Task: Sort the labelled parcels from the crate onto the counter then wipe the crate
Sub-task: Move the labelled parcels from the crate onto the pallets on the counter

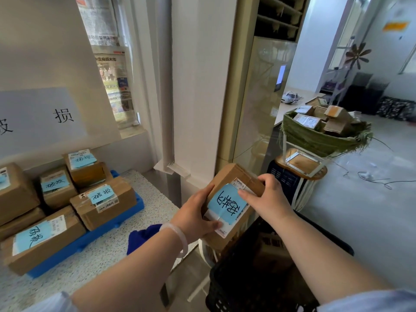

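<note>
While standing over the black plastic crate (258,278), I am gripping a brown cardboard parcel with a blue handwritten label (231,206) between my left hand (195,218) and right hand (269,198), fingers closed on it.

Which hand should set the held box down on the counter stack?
Left, probably. The left hand grips the brown cardboard parcel with the blue label on the side facing the speckled counter; the right hand holds the far side, over the black plastic crate.
</note>
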A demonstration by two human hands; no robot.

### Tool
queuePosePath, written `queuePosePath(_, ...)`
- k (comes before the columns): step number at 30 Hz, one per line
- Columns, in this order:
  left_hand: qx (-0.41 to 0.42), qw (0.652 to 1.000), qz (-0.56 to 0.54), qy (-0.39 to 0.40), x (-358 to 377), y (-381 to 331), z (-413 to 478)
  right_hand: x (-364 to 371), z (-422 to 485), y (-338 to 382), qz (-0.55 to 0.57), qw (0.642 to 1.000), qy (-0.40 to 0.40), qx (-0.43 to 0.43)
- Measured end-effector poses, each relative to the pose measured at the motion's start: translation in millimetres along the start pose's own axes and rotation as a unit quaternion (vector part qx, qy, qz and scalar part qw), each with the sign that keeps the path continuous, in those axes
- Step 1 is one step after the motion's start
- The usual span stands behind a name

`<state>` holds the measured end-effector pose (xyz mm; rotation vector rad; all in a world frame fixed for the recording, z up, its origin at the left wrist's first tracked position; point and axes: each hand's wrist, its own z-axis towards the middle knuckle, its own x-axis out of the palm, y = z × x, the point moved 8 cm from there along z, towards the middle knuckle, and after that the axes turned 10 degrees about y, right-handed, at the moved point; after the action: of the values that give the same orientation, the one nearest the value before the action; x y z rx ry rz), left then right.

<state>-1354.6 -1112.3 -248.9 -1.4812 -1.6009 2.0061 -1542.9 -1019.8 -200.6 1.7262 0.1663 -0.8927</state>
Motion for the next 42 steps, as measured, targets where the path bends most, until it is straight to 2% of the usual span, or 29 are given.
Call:
queuePosePath(6, 0.015, 0.994, 0.1, 0.042, -9, -18, -2, -1, -4, -9, -0.001, 0.999, 0.039, 0.009)
queuePosePath(12, 0.028, 0.981, 0.178, 0.071, -11, -29, -9, 19, -5, -22, 0.085, 0.985, 0.098, 0.117)
queuePosePath(16, 0.032, 0.972, 0.217, 0.082, -9, -33, -15, 27, -7, -28, 0.117, 0.975, 0.099, 0.163)
queuePosePath(22, 0.021, 0.961, 0.258, 0.095, -10, -30, -17, 43, -17, -29, 0.212, 0.954, 0.117, 0.18)
queuePosePath(25, 0.018, 0.961, 0.265, 0.073, -15, -24, -19, 46, -18, -31, 0.237, 0.947, 0.119, 0.183)
queuePosePath(28, 0.025, 0.977, 0.21, -0.026, -29, -22, -29, 48, -21, -35, 0.29, 0.928, 0.117, 0.204)
queuePosePath(30, 0.0, 0.989, 0.11, -0.098, -38, -13, -35, 50, -24, -39, 0.332, 0.908, 0.117, 0.227)
queuePosePath(32, -0.03, 0.993, -0.036, -0.109, -37, 0, -40, 56, -27, -42, 0.375, 0.885, 0.121, 0.25)
queuePosePath(34, -0.041, 0.987, -0.136, -0.075, -27, 7, -41, 63, -30, -45, 0.395, 0.869, 0.13, 0.267)
queuePosePath(36, -0.046, 0.986, -0.147, -0.061, -26, 10, -39, 67, -31, -46, 0.367, 0.876, 0.146, 0.275)
queuePosePath(38, -0.052, 0.983, -0.162, -0.068, -30, 13, -38, 64, -28, -46, 0.305, 0.903, 0.141, 0.266)
queuePosePath(42, -0.083, 0.976, -0.185, -0.079, -37, 23, -36, 52, -18, -36, 0.247, 0.951, 0.079, 0.168)
